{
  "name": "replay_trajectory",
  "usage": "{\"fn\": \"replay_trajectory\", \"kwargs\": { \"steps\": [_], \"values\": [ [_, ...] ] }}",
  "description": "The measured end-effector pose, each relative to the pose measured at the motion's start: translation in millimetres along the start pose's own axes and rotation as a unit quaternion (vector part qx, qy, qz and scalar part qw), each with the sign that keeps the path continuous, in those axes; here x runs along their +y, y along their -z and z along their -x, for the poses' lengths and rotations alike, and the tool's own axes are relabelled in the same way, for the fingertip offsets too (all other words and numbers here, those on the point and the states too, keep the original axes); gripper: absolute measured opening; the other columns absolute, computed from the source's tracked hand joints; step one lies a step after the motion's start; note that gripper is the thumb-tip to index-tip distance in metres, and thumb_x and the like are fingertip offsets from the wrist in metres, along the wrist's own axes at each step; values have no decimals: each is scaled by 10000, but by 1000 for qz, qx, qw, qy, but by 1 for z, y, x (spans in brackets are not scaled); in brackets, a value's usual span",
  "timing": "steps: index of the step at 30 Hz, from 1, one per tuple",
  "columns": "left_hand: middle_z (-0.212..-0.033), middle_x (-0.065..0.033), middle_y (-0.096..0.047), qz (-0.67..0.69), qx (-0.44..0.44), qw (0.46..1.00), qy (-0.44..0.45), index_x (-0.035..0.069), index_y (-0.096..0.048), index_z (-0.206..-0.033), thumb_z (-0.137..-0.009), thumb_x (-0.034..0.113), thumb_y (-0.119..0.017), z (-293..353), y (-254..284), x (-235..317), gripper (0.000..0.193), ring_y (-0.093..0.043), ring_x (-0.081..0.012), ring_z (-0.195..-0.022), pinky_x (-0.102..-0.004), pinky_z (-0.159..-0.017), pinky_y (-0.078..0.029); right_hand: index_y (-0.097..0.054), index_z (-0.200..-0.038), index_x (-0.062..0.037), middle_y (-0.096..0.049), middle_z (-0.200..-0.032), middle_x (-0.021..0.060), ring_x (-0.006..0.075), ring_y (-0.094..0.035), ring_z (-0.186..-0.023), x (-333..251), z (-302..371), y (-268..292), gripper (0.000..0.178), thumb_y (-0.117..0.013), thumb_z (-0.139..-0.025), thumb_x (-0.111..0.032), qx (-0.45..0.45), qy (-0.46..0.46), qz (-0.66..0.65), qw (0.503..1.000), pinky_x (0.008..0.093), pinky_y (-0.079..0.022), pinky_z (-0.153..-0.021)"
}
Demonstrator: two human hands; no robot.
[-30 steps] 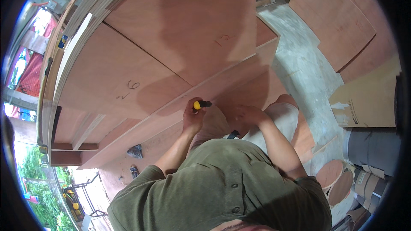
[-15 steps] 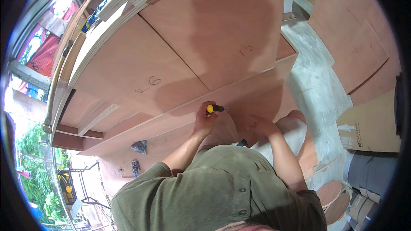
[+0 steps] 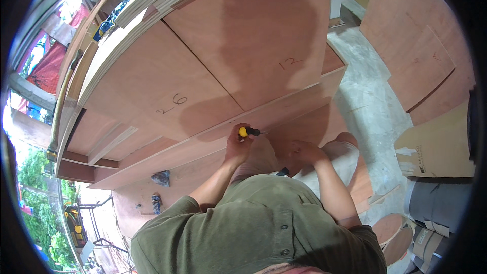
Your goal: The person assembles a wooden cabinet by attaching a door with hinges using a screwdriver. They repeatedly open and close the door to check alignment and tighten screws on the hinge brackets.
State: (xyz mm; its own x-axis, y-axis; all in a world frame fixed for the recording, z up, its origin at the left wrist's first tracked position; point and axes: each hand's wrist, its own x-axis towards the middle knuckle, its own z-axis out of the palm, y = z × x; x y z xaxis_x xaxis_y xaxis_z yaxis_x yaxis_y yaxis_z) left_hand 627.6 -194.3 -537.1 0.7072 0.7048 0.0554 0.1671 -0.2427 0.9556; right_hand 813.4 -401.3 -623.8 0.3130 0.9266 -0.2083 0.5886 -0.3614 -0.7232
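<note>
With the left hand (image 3: 238, 146) gripping the tool (image 3: 249, 132), steer it clear of the right hand (image 3: 308, 151), whose state I can't tell.

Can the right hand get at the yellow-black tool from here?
Probably yes: the right hand is nearby, and nothing visible seems to block its way to the yellow-black tool. The left hand grips it, though, and would likely need to loosen.

Reddish wooden surface (image 3: 133, 190); on it, dark bag (image 3: 161, 178), small patterned object (image 3: 157, 203) nearby
</note>
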Motion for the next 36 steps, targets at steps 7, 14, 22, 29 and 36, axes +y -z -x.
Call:
{"fn": "replay_trajectory", "kwargs": {
  "steps": [7, 14, 22, 29, 36],
  "values": [
    [-1042, -53, -589, 24, -4, 1000, -2, 92, -517, -1199, -885, -34, -588, 0, 3, 11, 346, -564, -124, -922, -257, -804, -461, -536, -1307, -73, -644, -1160, 191, 345, -611, -1093, 9, -4, -9, 621, -685, -807, -409, 19, 4, 15, 1000, 414, -485, -921],
    [-1037, -44, -562, 90, -15, 995, -42, 74, -488, -1165, -902, -47, -540, -3, 9, 5, 294, -546, -137, -981, -271, -864, -438, -624, -1166, -56, -695, -953, 139, 254, -686, -846, -29, -2, 21, 396, -682, -816, -233, 58, -25, -88, 994, 350, -536, -764],
    [-916, -31, -522, 235, -6, 972, -29, 60, -483, -1109, -887, -20, -517, -8, 21, 25, 238, -566, -122, -825, -280, -748, -495, -656, -975, -35, -671, -865, 95, 176, -663, -793, -81, -15, 66, 139, -631, -842, -64, 375, 85, -120, 915, 291, -517, -702],
    [-833, 4, -488, 200, 42, 979, -12, 61, -509, -1161, -847, 6, -571, -13, 36, 52, 324, -496, -72, -665, -235, -566, -447, -664, -948, -78, -611, -1005, 101, 257, -633, -894, -151, -33, 102, 189, -699, -762, -71, 435, 269, 146, 847, 351, -527, -739],
    [-881, 5, -527, 208, 59, 976, -19, 54, -527, -1212, -835, -8, -609, -11, 39, 60, 391, -485, -53, -665, -208, -556, -415, -660, -956, -45, -571, -1155, 93, 276, -546, -1075, -222, -53, 114, 244, -645, -719, -100, 324, 399, 327, 793, 416, -463, -916]
  ]
}}
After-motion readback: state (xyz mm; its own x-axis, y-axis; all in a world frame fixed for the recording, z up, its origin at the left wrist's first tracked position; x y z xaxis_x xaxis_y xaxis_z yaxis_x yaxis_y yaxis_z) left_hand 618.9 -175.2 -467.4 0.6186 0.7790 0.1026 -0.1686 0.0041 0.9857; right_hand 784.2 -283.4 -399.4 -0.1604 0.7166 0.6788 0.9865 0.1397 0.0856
